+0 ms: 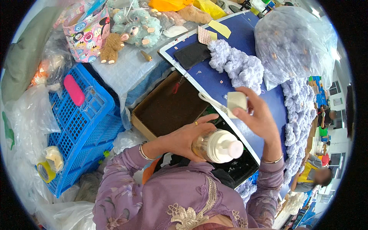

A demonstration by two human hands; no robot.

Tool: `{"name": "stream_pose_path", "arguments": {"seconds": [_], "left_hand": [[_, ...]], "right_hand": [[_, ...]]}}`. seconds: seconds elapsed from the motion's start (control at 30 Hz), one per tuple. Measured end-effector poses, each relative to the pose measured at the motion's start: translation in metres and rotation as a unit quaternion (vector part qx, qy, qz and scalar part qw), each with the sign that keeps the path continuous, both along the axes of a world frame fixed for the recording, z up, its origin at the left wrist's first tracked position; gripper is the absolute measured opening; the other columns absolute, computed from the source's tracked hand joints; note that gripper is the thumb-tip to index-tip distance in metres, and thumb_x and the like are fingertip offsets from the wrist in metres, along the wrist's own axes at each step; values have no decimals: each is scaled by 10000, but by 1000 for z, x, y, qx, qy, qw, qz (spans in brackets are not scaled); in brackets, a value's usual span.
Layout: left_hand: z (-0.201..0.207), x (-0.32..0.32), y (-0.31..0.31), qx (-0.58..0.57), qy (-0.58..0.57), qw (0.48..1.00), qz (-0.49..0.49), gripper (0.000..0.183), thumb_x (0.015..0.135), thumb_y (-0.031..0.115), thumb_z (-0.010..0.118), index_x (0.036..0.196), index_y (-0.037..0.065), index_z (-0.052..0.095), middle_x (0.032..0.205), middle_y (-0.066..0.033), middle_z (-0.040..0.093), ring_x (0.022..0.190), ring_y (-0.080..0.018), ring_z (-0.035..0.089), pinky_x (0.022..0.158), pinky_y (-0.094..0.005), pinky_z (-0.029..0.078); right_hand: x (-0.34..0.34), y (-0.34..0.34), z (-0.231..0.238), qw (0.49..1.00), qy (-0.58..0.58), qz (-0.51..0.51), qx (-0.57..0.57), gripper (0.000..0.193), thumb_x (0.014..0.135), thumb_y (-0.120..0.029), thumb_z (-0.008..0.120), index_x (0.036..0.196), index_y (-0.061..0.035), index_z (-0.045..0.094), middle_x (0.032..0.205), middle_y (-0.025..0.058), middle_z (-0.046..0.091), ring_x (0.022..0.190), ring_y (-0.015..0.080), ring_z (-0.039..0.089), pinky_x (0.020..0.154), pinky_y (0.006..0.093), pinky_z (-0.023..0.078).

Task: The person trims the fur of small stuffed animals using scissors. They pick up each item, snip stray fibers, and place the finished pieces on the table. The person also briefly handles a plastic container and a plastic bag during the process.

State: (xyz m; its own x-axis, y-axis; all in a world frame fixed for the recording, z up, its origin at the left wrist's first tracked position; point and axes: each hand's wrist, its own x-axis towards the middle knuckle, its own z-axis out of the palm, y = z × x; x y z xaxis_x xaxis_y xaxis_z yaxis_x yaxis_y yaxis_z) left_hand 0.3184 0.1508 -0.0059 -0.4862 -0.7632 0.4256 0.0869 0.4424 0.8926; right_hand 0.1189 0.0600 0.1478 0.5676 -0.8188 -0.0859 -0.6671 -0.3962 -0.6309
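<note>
The left hand was curled round a clear plastic bottle with a rounded white top, which jutted rightward past the fingers. The right hand pinched a boxy white plastic adapter between thumb and fingers, its bundled white cable lying left of that grip, near the white-edged blue tabletop

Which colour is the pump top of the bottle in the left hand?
The pump top is white; it shows best in the head view.
</note>
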Motion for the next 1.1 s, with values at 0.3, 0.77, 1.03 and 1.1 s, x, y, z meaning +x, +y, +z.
{"name": "stream_pose_path", "arguments": {"seconds": [0.3,0.77,1.03,1.1], "left_hand": [[15,-16,-2,-1,23,999,41,899,569,236,870,1302,-11,412,1179,-173,457,1143,-329,455,981,-396,404],[20,-17,-10,-35,-24,986,160,854,600,276,847,1283,12,408,1194,-215,448,1096,-376,473,942,-422,419],[23,-9,-16,-103,-53,972,206,947,563,298,880,1333,33,397,1228,-198,459,1139,-370,461,961,-433,416],[30,-7,-17,-149,-76,956,239,992,535,324,902,1340,28,404,1247,-180,484,1153,-359,460,980,-437,404]], "right_hand": [[10,8,-35,992,-126,-3,-26,485,887,-363,621,1158,36,575,970,154,605,824,228,605,724,331,489],[4,59,19,974,-89,-31,-206,330,696,-185,814,936,-23,655,713,62,603,527,150,491,479,265,380],[-3,70,26,899,-128,153,-391,408,615,-157,836,988,-115,676,665,-4,468,519,159,432,493,308,300],[-5,77,24,884,-185,195,-383,372,624,-170,791,984,-148,701,740,-19,497,544,138,446,525,287,317]]}}
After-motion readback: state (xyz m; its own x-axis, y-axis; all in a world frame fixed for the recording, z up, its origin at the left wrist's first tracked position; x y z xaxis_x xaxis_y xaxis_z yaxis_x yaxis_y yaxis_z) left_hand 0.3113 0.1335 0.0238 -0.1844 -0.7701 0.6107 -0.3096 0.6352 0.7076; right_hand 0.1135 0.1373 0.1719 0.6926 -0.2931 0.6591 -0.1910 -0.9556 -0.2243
